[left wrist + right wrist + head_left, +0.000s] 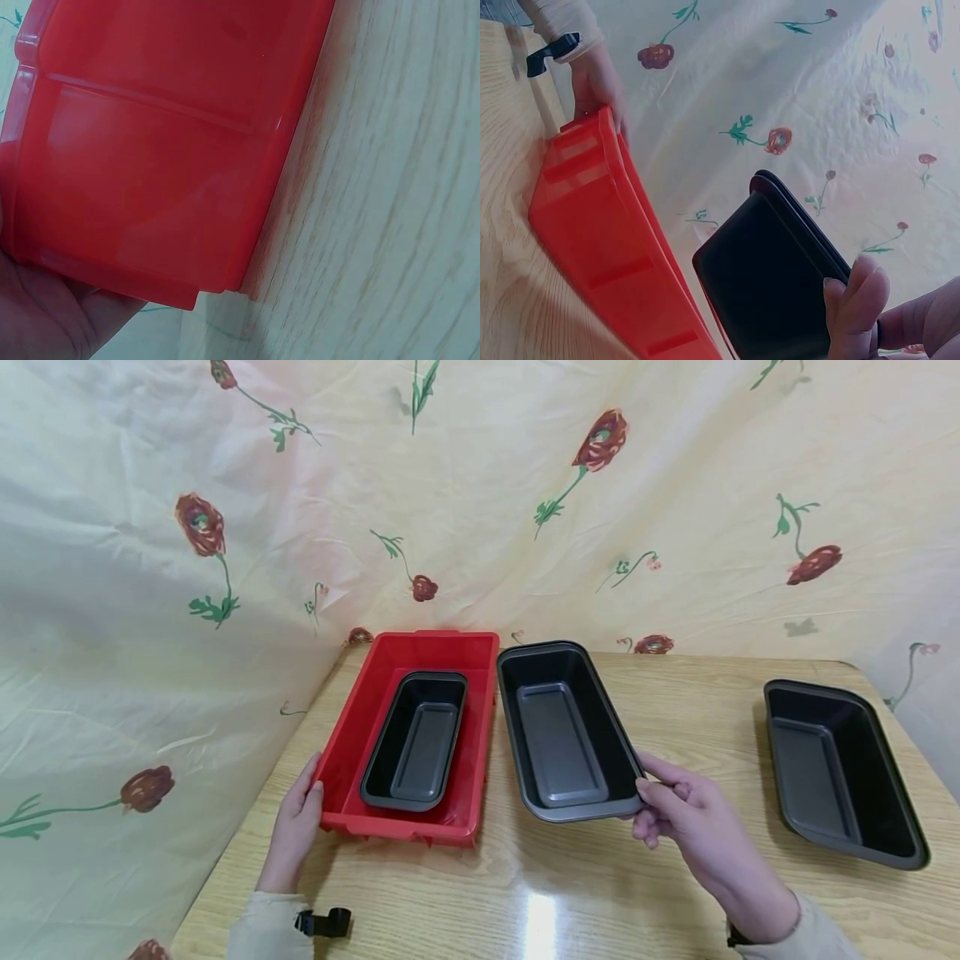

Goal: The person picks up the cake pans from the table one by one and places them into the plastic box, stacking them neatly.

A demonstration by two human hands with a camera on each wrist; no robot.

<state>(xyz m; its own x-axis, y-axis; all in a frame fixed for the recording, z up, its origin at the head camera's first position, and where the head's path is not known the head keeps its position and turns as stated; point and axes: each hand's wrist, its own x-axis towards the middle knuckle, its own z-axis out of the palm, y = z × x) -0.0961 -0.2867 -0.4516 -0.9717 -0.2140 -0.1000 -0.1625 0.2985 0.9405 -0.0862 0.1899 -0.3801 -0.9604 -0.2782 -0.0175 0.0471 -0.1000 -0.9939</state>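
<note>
My left hand (pixel 295 823) grips the near left corner of a red plastic bin (pixel 401 829), thumb over the rim. Inside the bin lies a dark loaf pan (pixel 426 752). My right hand (pixel 701 835) pinches the near right corner of a second dark loaf pan (pixel 558 731), thumb on top of the rim and fingers beneath. That pan is raised and tilted just right of the bin. In the right wrist view, the underside of the held pan (pixel 772 277) hangs above the table beside the bin's red outer wall (pixel 607 225).
A third dark loaf pan (pixel 847 772) stands on the wooden table (pixel 465 910) at the right. A flowered cloth (pixel 480 510) hangs behind the table and along its left side.
</note>
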